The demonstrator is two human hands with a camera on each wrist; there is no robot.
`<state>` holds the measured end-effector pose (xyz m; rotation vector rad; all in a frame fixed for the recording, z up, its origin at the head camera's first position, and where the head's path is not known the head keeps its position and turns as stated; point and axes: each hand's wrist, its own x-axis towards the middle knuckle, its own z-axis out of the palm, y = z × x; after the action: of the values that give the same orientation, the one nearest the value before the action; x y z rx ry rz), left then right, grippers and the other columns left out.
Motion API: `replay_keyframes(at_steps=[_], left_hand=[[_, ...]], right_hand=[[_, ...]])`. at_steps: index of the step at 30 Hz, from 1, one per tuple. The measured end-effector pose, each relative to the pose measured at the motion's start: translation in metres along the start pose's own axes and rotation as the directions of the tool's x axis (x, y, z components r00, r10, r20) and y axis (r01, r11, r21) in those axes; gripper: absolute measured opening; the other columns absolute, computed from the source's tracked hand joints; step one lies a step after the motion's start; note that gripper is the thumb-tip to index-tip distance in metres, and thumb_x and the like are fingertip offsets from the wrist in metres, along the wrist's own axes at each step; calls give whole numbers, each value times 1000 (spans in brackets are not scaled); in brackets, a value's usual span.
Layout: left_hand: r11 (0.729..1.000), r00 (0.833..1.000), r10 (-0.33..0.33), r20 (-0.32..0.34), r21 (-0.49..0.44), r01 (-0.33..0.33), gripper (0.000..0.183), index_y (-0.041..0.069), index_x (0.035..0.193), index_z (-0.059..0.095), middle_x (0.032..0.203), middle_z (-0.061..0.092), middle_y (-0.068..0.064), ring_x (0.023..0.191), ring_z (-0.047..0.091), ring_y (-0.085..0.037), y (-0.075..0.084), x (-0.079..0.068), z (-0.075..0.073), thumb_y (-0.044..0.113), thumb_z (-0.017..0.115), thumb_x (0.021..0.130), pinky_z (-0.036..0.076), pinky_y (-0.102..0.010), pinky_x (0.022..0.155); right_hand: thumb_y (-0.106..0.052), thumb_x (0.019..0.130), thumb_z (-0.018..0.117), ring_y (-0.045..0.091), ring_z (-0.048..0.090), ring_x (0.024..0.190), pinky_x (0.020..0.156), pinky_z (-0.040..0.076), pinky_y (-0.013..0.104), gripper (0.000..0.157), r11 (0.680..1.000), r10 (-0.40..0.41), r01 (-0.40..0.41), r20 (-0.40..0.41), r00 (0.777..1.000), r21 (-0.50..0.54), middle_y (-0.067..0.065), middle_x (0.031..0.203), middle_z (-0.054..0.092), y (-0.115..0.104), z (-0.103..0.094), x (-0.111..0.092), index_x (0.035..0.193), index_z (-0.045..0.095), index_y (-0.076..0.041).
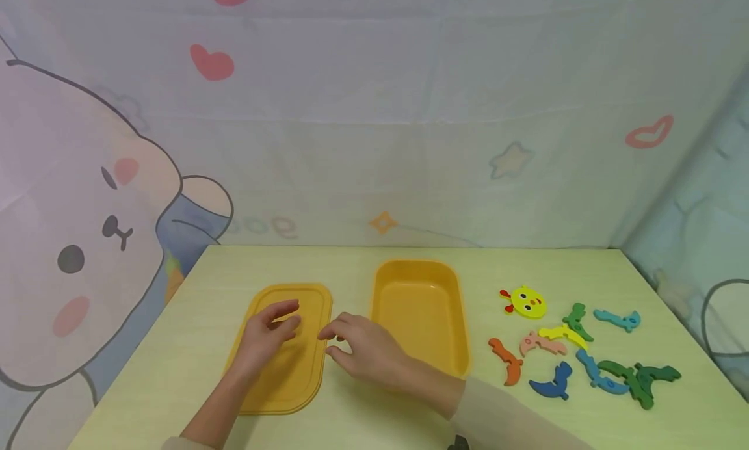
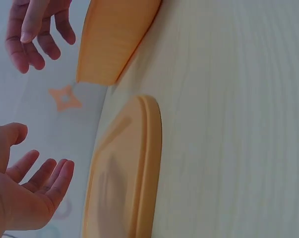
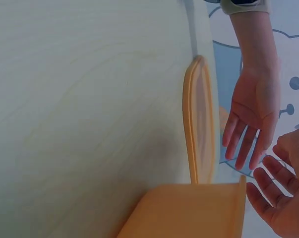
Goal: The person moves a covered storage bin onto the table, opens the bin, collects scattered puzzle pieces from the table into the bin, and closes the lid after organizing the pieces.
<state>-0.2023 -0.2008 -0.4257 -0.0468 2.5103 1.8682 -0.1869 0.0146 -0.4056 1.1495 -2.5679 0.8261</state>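
Over the flat orange lid (image 1: pixel 313 372) hovers my left hand (image 1: pixel 266 336), its fingers relaxed and nothing in them. My right hand (image 1: pixel 365 349) is raised between the lid and the orange box (image 1: pixel 465 320), with loosely bent fingers and nothing held. Both palms face each other in the left wrist view, where the lid (image 2: pixel 147 163) lies flat on the table below the left hand (image 2: pixel 35 183). In the right wrist view the right hand (image 3: pixel 283 186) is above the level of the box rim (image 3: pixel 241 208).
On the right of the table lie several coloured puzzle pieces, among them an orange piece (image 1: pixel 508 362), a dark blue piece (image 1: pixel 552 383) and a green piece (image 1: pixel 640 382). A yellow round face piece (image 1: pixel 528 303) lies behind them. A printed cloth (image 1: pixel 351 144) hangs behind the table.
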Motion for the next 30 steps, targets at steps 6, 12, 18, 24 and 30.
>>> replay_keyframes(at_steps=[6,12,18,24,30], left_hand=[[999,999,10,36,-38,-9,40,5,125,54,129,53,-14,108,58,-30,5,4,20,20,62,88,53,-29,83],[999,998,16,54,-44,-13,40,5,124,56,128,55,-13,104,61,-26,9,7,37,17,62,87,53,-31,82],[1000,997,3,81,-26,-1,39,11,122,58,127,55,-12,97,63,-25,13,7,52,20,64,85,53,-34,83],[999,990,7,138,-47,-1,41,6,123,56,128,54,-15,100,62,-25,16,8,63,20,64,86,53,-36,83],[998,977,21,214,-54,-9,48,0,128,51,130,51,-20,104,60,-28,20,8,74,22,63,87,54,-37,81]], right_hand=[[-16,85,63,9,60,85,75,47,14,17,999,-44,43,-28,999,-18,-7,93,62,6,-14,-11,102,65,-17],[-15,85,63,7,60,83,75,48,15,16,998,-56,55,-50,997,-34,-10,92,62,11,-29,-23,100,65,-19],[-15,82,65,6,59,84,75,49,18,16,992,-98,92,-76,992,-83,-8,91,62,20,-40,-35,98,65,-17],[-16,82,67,8,59,86,77,50,22,18,989,-117,110,-72,991,-98,-7,94,62,28,-49,-45,99,66,-15],[-18,82,67,10,59,91,79,51,27,20,987,-62,56,-37,997,-150,-8,99,62,37,-60,-56,102,65,-17]])
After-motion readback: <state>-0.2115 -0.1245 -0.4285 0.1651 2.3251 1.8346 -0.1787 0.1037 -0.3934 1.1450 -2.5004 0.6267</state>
